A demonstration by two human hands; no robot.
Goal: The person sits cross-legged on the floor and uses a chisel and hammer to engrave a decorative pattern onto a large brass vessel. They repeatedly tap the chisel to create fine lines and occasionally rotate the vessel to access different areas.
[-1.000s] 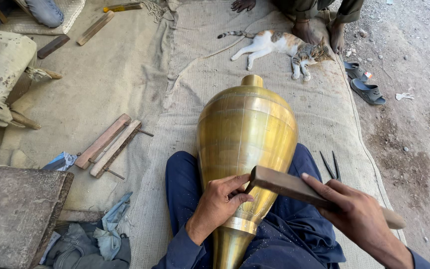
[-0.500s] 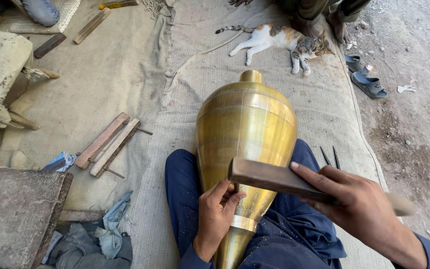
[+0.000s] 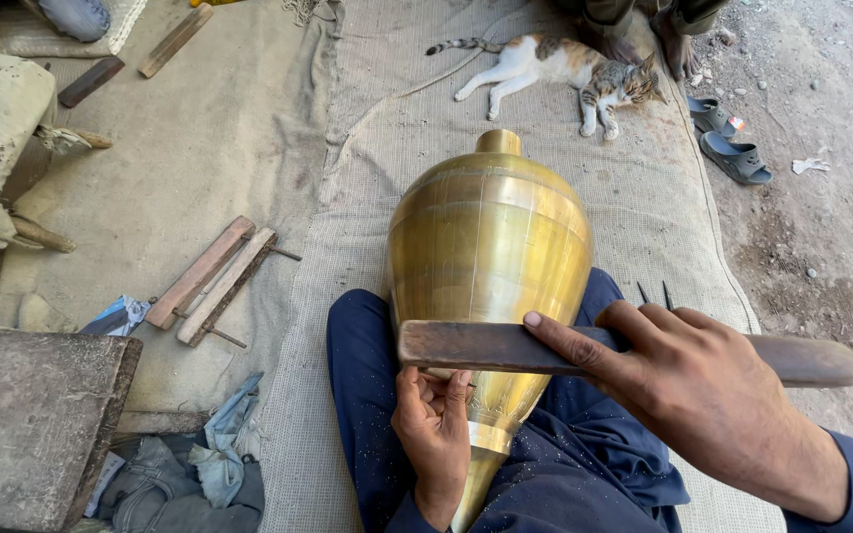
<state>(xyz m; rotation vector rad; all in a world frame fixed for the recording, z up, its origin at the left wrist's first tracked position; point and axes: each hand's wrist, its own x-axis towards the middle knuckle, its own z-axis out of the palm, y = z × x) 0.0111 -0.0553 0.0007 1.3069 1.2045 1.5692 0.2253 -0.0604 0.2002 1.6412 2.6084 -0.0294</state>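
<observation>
right hand (image 3: 703,390) is gripping the wooden bat (image 3: 505,345), lifting it higher than before | left hand (image 3: 436,424) curling closed against the brass vessel (image 3: 491,257), steadying it

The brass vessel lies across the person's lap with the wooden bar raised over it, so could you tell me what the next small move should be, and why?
Probably bring the wooden bar down in a short stroke onto whatever the left hand pinches against the brass vessel. The right hand holds the bar level just above those fingers, which press on the vessel's narrow lower part; what they hold is too small to tell.
</observation>
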